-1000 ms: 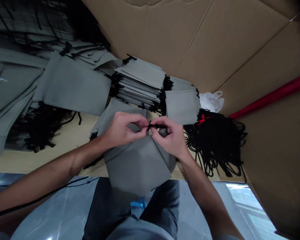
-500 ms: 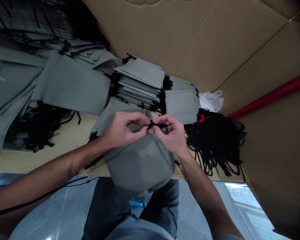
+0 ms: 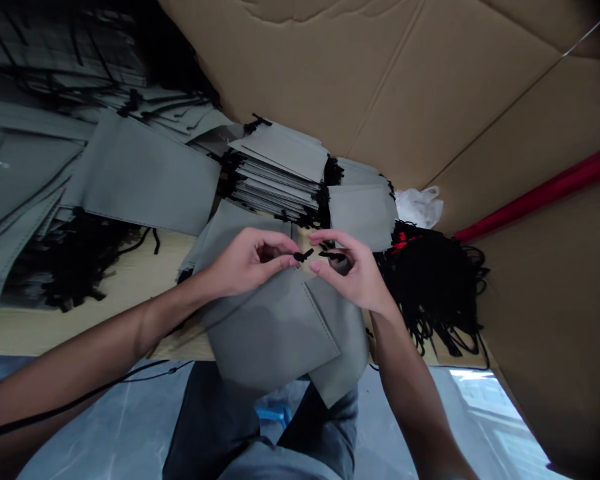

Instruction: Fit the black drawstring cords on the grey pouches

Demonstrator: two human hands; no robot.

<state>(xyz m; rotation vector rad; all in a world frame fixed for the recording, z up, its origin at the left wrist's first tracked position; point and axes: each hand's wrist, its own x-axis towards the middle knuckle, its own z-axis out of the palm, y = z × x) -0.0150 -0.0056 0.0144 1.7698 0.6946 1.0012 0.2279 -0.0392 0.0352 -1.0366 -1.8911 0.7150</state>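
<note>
Both hands are at the middle of the table's front edge, over two flat grey drawstring pouches. My left hand [image 3: 260,260] pinches a knotted black cord [image 3: 305,255] between thumb and fingertips, above the left pouch [image 3: 270,327] with its stitched edge. My right hand [image 3: 355,270] has thumb and index finger apart; a second black cord end [image 3: 331,255] rests within its curled fingers. Under that hand hangs the right pouch [image 3: 343,333], partly beneath the left one and reaching past the table edge. How the right fingers grip the cord is partly hidden.
Behind the hands stand a stack of grey pouches [image 3: 280,180] and a smaller pile [image 3: 363,213]. Black cords [image 3: 435,287] lie heaped at right, beside a white plastic bag [image 3: 420,207]. More pouches [image 3: 145,173] cover the left side. Cardboard [image 3: 330,73] walls the back and right.
My hands have moved slightly apart, and my right thumb and index finger have spread. The two cord ends are now separate. The right pouch has shifted out from under the left one, toward the right.
</note>
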